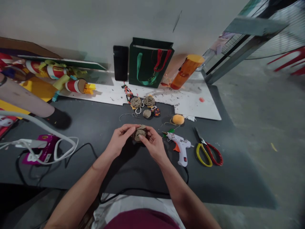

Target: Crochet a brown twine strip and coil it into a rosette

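Between my two hands is a round brown coiled-cord rosette [140, 135], lifted over the dark table. My left hand [122, 137] pinches its left edge with thumb and fingers. On the other side my right hand [152, 141] grips it, the thumb lying across its front. Two similar coiled rosettes, a left one [136, 102] and a right one [149, 100], lie beyond with white beads around them. Close to them sits a small ball of grey-brown cord [147, 114]. A white glue gun [180, 147] with an orange trigger rests right of my right hand.
Red-and-yellow-handled scissors [206, 149] and an orange ball of thread [178, 119] lie to the right. Behind stand a phone [120, 63], a green gift bag [150, 63] and an orange bottle [186, 72]. A purple power strip [41, 149] with cables and a lamp tube [26, 95] occupy the left.
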The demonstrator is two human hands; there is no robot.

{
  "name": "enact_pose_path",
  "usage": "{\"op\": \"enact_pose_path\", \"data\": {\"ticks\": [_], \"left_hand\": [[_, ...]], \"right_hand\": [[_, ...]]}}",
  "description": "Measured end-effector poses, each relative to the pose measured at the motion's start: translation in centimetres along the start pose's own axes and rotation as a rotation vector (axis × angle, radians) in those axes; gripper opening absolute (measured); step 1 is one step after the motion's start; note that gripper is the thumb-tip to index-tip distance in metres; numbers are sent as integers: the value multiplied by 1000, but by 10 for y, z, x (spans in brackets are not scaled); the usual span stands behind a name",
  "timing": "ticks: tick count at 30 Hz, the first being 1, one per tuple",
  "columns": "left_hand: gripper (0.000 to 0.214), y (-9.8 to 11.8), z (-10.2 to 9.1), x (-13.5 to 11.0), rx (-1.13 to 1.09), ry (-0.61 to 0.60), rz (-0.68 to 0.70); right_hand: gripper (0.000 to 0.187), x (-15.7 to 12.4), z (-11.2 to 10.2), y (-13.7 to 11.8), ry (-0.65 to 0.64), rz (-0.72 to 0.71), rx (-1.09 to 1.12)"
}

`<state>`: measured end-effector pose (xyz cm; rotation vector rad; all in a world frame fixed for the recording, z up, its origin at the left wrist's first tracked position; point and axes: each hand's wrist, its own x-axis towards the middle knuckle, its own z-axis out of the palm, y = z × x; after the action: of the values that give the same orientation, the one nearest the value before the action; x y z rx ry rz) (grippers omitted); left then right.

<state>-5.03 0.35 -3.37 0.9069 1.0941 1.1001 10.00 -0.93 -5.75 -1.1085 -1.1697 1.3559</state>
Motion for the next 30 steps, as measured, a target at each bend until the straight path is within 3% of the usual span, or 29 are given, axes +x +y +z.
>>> {"op": "enact_pose_path", "data": {"ticks": [3, 9, 15, 22, 30], "left_hand": [[27, 0, 0, 0, -75, -19, -89], [31, 1, 1, -1, -68, -66, -70], [31, 0, 1, 0, -70, -15, -102], [37, 0, 2, -1, -141, -26, -165], [38, 1, 6, 1, -274, 43, -302]], "right_hand": [[35, 0, 0, -1, -3, -20, -15], [36, -1, 0, -4, -36, -40, -25], [41, -1, -4, -5, 2, -102, -181], [10, 1, -7, -11, 121, -283, -341], [9, -1, -3, -15, 147, -363, -409]]}}
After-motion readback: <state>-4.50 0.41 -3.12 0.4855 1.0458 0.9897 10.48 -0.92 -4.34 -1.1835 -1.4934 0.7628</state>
